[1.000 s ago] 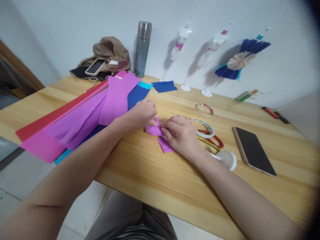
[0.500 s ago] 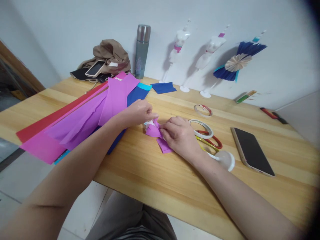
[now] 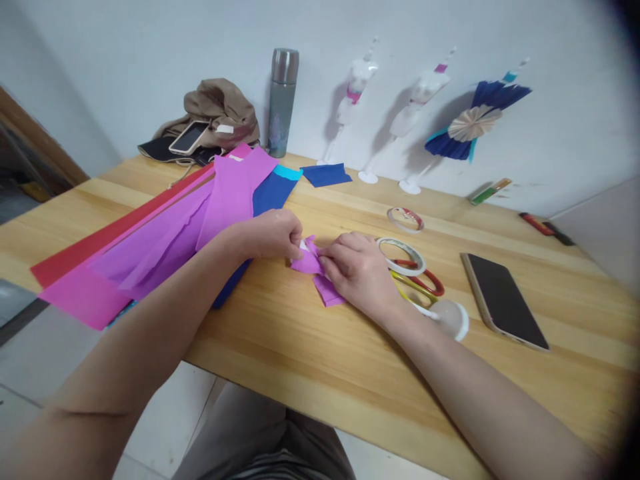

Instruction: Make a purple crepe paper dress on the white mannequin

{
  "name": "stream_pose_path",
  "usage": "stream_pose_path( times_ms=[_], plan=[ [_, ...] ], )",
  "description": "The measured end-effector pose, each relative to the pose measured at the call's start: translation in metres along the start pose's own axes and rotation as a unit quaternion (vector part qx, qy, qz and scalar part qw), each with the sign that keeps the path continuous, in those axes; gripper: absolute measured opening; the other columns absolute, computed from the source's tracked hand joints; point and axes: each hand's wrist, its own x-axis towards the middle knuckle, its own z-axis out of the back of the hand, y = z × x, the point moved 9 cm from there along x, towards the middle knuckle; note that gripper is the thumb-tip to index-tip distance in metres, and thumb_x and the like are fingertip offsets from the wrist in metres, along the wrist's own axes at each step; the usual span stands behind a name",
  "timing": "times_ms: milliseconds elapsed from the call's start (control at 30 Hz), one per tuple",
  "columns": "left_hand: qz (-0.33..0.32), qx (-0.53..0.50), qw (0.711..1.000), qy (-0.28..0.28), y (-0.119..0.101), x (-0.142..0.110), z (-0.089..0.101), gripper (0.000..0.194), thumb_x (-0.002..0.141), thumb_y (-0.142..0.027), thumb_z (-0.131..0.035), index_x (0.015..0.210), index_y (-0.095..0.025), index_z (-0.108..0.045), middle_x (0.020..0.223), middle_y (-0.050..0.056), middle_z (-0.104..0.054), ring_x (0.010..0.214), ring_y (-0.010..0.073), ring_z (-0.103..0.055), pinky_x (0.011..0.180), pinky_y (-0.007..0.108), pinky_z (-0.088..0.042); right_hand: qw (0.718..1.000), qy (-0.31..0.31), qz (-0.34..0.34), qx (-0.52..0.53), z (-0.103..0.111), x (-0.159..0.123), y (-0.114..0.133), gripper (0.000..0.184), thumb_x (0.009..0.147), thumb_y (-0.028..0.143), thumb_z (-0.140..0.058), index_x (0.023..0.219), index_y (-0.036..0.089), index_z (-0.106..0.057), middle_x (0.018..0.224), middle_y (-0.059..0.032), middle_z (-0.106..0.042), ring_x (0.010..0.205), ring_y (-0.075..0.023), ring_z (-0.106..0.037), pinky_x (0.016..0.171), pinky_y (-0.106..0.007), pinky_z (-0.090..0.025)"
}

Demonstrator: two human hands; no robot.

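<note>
Purple paper [image 3: 306, 261] is gathered around a small white form lying on the table, mostly hidden by paper and hands. My right hand [image 3: 353, 267] is closed, pinching the paper's right side. At its left end, my left hand [image 3: 280, 235] has its fingers curled and pressed together on the paper's edge. A loose flap of purple paper [image 3: 327, 291] sticks out below my right fingers. From beneath my right wrist a white stem runs to a round white stand base [image 3: 453, 320], like those of the dress-form figures behind.
Coloured paper sheets [image 3: 150, 247] lie left. Behind stand a flask [image 3: 283, 103], two white mannequins [image 3: 361, 77] [image 3: 425, 93] and one dressed in blue paper [image 3: 453, 147]. Right are a tape roll [image 3: 423, 263], scissors with red-yellow handles [image 3: 435, 283], a clear tape ring [image 3: 406, 220] and a phone [image 3: 505, 300].
My left hand has drawn back slightly down and left, its thumb leaving the paper's upper edge for the left end. My right hand keeps its hold in place.
</note>
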Motion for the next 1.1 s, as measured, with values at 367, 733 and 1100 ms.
stream_pose_path(
  times_ms=[367, 733, 1100],
  plan=[
    [0.028, 0.008, 0.999, -0.016, 0.0045, 0.0044, 0.0011, 0.010, 0.070, -0.023, -0.067, 0.063, -0.017, -0.065, 0.062, -0.001, -0.061, 0.060, 0.0120, -0.051, 0.054, 0.026, -0.034, 1.000, -0.024, -0.005, 0.019, 0.0028, -0.0006, 0.0002, 0.021, 0.094, 0.020, -0.055, 0.080, 0.019, -0.072, 0.077, -0.0072, -0.064, 0.075, -0.0213, -0.057, 0.069, -0.035, -0.041],
    [-0.011, -0.023, 1.000, 0.007, 0.0053, 0.0082, -0.0073, 0.006, 0.065, -0.021, -0.068, 0.062, -0.018, -0.064, 0.065, -0.002, -0.065, 0.065, 0.0126, -0.057, 0.054, 0.023, -0.036, 1.000, -0.014, -0.012, 0.022, 0.0011, 0.0002, -0.0013, 0.022, 0.094, 0.020, -0.054, 0.081, 0.019, -0.072, 0.077, -0.0079, -0.064, 0.076, -0.0222, -0.057, 0.070, -0.036, -0.041],
    [0.032, -0.068, 0.997, -0.024, 0.0090, 0.0096, -0.0033, 0.011, 0.068, -0.017, -0.066, 0.060, -0.017, -0.059, 0.058, -0.004, -0.053, 0.058, 0.0098, -0.044, 0.054, 0.024, -0.031, 0.999, -0.025, -0.008, 0.032, 0.0030, -0.0003, -0.0013, 0.020, 0.094, 0.021, -0.055, 0.081, 0.019, -0.070, 0.077, -0.0072, -0.064, 0.075, -0.0215, -0.057, 0.068, -0.035, -0.043]
  ],
)
